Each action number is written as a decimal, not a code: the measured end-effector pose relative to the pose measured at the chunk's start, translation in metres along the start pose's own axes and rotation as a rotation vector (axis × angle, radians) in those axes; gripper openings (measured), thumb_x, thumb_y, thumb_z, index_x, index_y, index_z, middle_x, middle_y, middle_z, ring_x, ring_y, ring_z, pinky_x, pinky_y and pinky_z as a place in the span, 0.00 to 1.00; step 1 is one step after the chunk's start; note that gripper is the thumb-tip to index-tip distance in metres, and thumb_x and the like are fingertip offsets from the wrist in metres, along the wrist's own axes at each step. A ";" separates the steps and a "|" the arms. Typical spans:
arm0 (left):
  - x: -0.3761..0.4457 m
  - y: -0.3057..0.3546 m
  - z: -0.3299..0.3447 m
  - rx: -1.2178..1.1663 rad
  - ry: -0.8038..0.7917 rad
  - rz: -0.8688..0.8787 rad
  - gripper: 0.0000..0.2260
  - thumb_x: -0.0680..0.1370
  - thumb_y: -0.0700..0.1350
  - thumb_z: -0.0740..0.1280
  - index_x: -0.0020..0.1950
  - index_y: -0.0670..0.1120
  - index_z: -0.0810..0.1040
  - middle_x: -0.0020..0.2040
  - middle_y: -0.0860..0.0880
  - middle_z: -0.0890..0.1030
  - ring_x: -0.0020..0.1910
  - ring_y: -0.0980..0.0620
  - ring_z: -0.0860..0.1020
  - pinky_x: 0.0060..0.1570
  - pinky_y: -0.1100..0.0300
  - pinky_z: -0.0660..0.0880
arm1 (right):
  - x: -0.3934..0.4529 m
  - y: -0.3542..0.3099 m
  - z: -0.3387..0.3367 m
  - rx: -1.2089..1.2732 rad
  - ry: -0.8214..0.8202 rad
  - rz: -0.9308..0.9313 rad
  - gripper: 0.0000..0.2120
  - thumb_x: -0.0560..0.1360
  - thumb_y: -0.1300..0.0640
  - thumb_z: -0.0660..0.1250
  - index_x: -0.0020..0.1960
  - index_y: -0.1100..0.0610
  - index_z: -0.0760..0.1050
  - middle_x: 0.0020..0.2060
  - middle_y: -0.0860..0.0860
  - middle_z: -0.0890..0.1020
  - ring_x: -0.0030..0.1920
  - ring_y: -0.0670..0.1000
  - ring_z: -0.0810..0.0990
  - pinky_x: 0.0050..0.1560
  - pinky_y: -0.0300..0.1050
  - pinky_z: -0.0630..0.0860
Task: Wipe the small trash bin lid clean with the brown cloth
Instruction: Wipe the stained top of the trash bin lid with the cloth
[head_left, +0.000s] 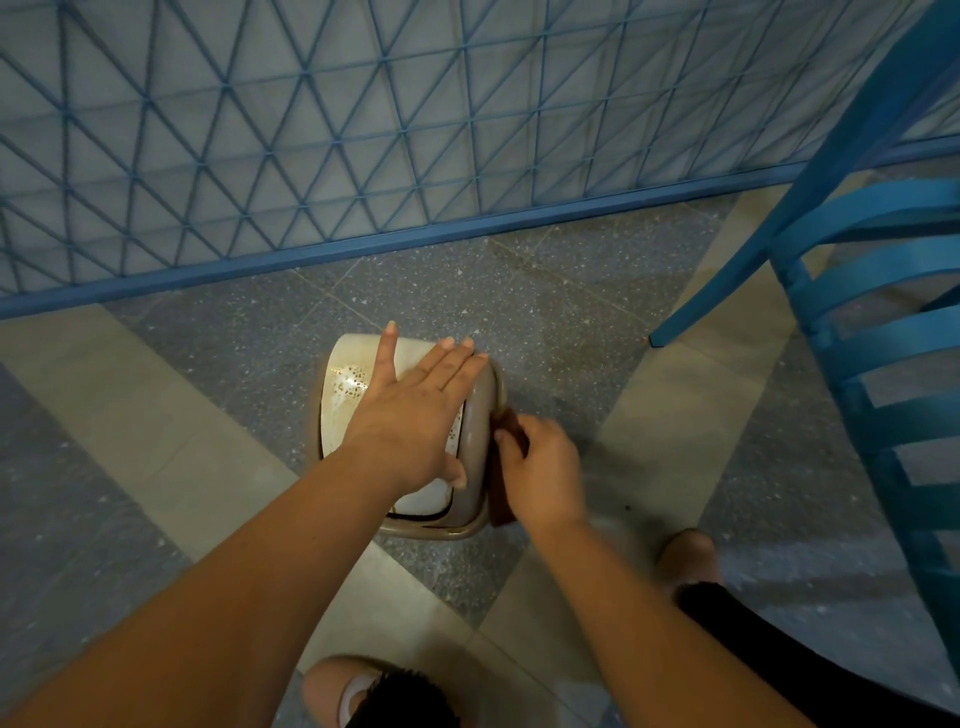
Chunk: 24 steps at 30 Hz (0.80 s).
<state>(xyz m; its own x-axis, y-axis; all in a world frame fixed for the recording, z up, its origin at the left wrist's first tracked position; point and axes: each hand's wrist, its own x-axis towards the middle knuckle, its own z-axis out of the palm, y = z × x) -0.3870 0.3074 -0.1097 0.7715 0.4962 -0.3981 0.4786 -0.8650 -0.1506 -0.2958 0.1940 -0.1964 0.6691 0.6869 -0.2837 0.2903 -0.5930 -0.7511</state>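
Head view: bin lid (475, 436) upright on edge, long axis near-to-far.

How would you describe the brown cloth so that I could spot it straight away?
Start at the blue lattice fence and drop down to the small cream trash bin on the speckled floor. The brown cloth is against the bin's right side, held in the right hand: the only dark reddish-brown thing there.

place: cafe-like seating corner | cues: terrazzo floor (519, 291); blue chair (883, 322); blue lattice partition (311, 130)
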 end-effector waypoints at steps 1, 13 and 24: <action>0.000 0.000 -0.001 0.006 -0.003 -0.003 0.52 0.69 0.68 0.66 0.77 0.51 0.34 0.78 0.52 0.36 0.76 0.55 0.36 0.65 0.36 0.25 | -0.016 0.006 0.002 0.003 -0.010 -0.009 0.07 0.77 0.54 0.63 0.50 0.56 0.78 0.45 0.52 0.76 0.45 0.53 0.77 0.43 0.45 0.71; -0.004 0.012 -0.004 -0.112 -0.016 -0.241 0.52 0.68 0.69 0.66 0.78 0.49 0.40 0.79 0.51 0.43 0.77 0.53 0.41 0.66 0.35 0.27 | -0.044 0.022 -0.024 0.150 0.009 0.150 0.08 0.76 0.57 0.66 0.53 0.56 0.80 0.46 0.52 0.82 0.45 0.48 0.79 0.42 0.36 0.68; 0.002 0.020 -0.002 -0.160 0.005 -0.386 0.53 0.66 0.70 0.67 0.79 0.49 0.42 0.79 0.50 0.45 0.78 0.53 0.42 0.65 0.34 0.27 | -0.004 0.000 -0.015 0.023 -0.077 0.058 0.08 0.77 0.53 0.64 0.51 0.55 0.79 0.45 0.54 0.81 0.46 0.54 0.80 0.47 0.48 0.76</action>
<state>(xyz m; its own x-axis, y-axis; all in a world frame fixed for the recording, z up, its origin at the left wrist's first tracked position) -0.3752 0.2910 -0.1117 0.5249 0.7823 -0.3354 0.7916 -0.5935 -0.1454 -0.2889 0.1851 -0.1862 0.6294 0.6824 -0.3718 0.2360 -0.6236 -0.7452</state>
